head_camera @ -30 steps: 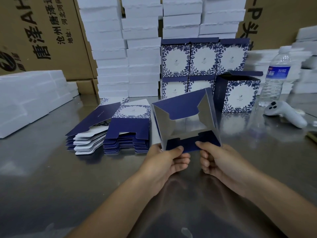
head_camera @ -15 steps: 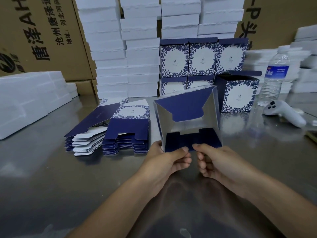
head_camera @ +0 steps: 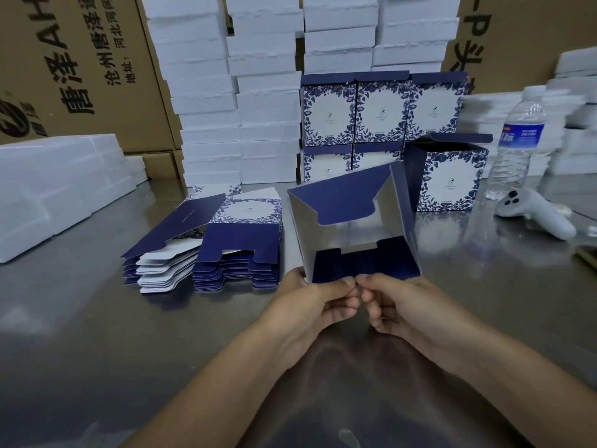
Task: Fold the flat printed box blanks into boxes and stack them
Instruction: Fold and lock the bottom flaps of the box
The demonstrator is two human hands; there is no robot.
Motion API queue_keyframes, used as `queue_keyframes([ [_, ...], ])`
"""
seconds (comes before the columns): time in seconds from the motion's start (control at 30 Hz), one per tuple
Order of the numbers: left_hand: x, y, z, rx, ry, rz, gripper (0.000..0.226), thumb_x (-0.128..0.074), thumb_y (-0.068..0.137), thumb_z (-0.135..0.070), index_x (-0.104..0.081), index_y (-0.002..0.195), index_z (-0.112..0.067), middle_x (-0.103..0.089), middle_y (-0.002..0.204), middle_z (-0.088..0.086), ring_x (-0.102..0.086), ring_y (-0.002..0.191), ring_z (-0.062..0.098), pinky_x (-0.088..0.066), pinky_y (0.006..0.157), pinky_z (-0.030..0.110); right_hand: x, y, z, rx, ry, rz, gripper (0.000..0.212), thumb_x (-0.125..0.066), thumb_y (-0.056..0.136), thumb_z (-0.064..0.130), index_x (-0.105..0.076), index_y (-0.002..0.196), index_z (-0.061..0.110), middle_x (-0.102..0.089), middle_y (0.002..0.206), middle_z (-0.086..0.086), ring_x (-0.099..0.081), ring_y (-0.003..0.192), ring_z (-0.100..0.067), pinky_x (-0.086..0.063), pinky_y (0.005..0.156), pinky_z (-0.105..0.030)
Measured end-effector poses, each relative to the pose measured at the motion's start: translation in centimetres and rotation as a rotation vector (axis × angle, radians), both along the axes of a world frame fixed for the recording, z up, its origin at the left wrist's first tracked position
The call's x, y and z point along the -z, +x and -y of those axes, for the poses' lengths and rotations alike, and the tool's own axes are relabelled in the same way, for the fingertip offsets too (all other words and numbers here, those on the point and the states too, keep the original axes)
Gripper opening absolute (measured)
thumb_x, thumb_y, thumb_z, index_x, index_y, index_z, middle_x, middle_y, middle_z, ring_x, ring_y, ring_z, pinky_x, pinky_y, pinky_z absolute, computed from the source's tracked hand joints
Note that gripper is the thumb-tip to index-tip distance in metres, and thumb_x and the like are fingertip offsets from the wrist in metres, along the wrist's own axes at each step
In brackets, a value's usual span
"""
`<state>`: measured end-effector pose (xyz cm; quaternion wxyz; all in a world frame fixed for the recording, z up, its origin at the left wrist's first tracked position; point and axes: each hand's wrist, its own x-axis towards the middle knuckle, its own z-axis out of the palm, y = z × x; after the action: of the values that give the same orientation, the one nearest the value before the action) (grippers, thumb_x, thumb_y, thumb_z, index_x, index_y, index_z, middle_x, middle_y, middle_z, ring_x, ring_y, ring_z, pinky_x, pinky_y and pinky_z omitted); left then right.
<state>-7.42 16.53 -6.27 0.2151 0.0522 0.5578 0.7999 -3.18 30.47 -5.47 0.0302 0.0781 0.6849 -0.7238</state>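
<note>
**Inspector:** Centre of frame?

**Assistant:** The part-folded box, above the table. The left hand and right hand pinch its lower edge side by side, thumbs nearly meeting.

**Inspector:** To the left of it?

**Assistant:** The pile of flat blanks, on the table, just beside the box. At far left, a foam block; cartons behind it, upper left.

**Inspector:** Behind?

**Assistant:** The stacked boxes, upper centre, in two tiers. A single box stands just in front of them, to the right. Foam slabs are piled left of the stacked boxes.

**Inspector:** Right edge?

**Assistant:** A bottle upright on the table; a controller lies in front of it.
</note>
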Motion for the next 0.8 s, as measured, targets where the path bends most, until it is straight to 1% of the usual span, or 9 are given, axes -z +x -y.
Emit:
queue_keyframes([
  [0.17, -0.5, -0.4, 0.4, -0.033, -0.010, -0.007, 0.046, -0.066, 0.082, 0.003, -0.047, 0.121, 0.018, -0.066, 0.061, 0.009, -0.063, 0.053, 0.012, -0.052, 0.052, 0.019, -0.1, -0.3, -0.3, -0.023, -0.070, 0.031, 0.041, -0.062, 0.086, 0.029, -0.062, 0.046, 0.019, -0.052, 0.050, 0.000, -0.050, 0.045, -0.010, -0.045, 0.051, -0.019],
  [0.27, -0.4, -0.6, 0.6, -0.047, -0.030, -0.006, 0.051, -0.067, 0.081, 0.003, -0.043, 0.123, 0.019, -0.067, 0.062, 0.010, -0.064, 0.053, 0.013, -0.052, 0.052, 0.019, 0.0, -0.5, -0.6, -0.009, -0.111, 0.052, 0.042, -0.063, 0.085, 0.026, -0.060, 0.044, 0.019, -0.051, 0.048, 0.000, -0.049, 0.043, -0.010, -0.045, 0.046, -0.018],
  [0.33, -0.4, -0.4, 0.6, -0.042, -0.046, -0.008, 0.048, -0.068, 0.081, 0.002, -0.046, 0.122, 0.017, -0.067, 0.063, 0.011, -0.065, 0.054, 0.013, -0.052, 0.052, 0.019, 0.1, -0.6, -0.6, -0.008, -0.114, 0.055, 0.043, -0.062, 0.086, 0.024, -0.059, 0.043, 0.018, -0.050, 0.047, 0.000, -0.048, 0.042, -0.009, -0.044, 0.045, -0.018],
  [0.43, -0.6, -0.4, 0.6, -0.033, -0.058, -0.013, 0.027, -0.066, 0.086, -0.005, -0.055, 0.106, 0.008, -0.066, 0.059, 0.009, -0.063, 0.051, 0.013, -0.051, 0.049, 0.020, 0.2, -0.7, -0.8, -0.003, -0.137, 0.055, 0.043, -0.062, 0.086, 0.022, -0.058, 0.043, 0.019, -0.048, 0.046, 0.000, -0.046, 0.042, -0.009, -0.043, 0.045, -0.019],
  [0.5, -0.7, -0.5, 0.6, -0.059, -0.088, -0.011, 0.014, -0.059, 0.093, -0.014, -0.054, 0.091, 0.000, -0.059, 0.050, 0.006, -0.056, 0.042, 0.013, -0.047, 0.043, 0.020, 0.2, -0.8, -1.0, 0.008, -0.163, 0.061, 0.043, -0.061, 0.086, 0.023, -0.056, 0.043, 0.020, -0.047, 0.046, 0.000, -0.045, 0.041, -0.010, -0.042, 0.043, -0.019],
  [0.6, -0.6, -0.7, 0.7, -0.085, -0.153, -0.028, 0.027, -0.050, 0.098, -0.013, -0.045, 0.072, -0.006, -0.045, 0.042, 0.002, -0.041, 0.034, 0.011, -0.038, 0.038, 0.019, 0.3, -0.8, -1.2, -0.001, -0.156, 0.068, 0.042, -0.062, 0.085, 0.025, -0.056, 0.044, 0.020, -0.048, 0.048, 0.000, -0.045, 0.042, -0.010, -0.043, 0.044, -0.019],
  [0.67, -0.6, -0.8, 0.8, -0.100, -0.152, -0.023, 0.031, -0.048, 0.098, -0.010, -0.040, 0.068, -0.008, -0.039, 0.040, 0.002, -0.035, 0.032, 0.011, -0.033, 0.036, 0.018, 0.2, -0.8, -1.2, -0.005, -0.153, 0.081, 0.042, -0.063, 0.084, 0.028, -0.057, 0.043, 0.019, -0.049, 0.048, -0.001, -0.046, 0.042, -0.010, -0.044, 0.044, -0.019],
  [0.8, -0.8, -1.1, 1.0, -0.114, -0.133, -0.017, 0.035, -0.049, 0.098, -0.008, -0.038, 0.065, -0.011, -0.035, 0.039, 0.000, -0.032, 0.031, 0.009, -0.029, 0.034, 0.017, -0.2, -0.9, -1.4, 0.040, -0.194, 0.127, 0.043, -0.065, 0.080, 0.032, -0.054, 0.041, 0.019, -0.046, 0.047, 0.000, -0.044, 0.039, -0.011, -0.042, 0.040, -0.019],
])
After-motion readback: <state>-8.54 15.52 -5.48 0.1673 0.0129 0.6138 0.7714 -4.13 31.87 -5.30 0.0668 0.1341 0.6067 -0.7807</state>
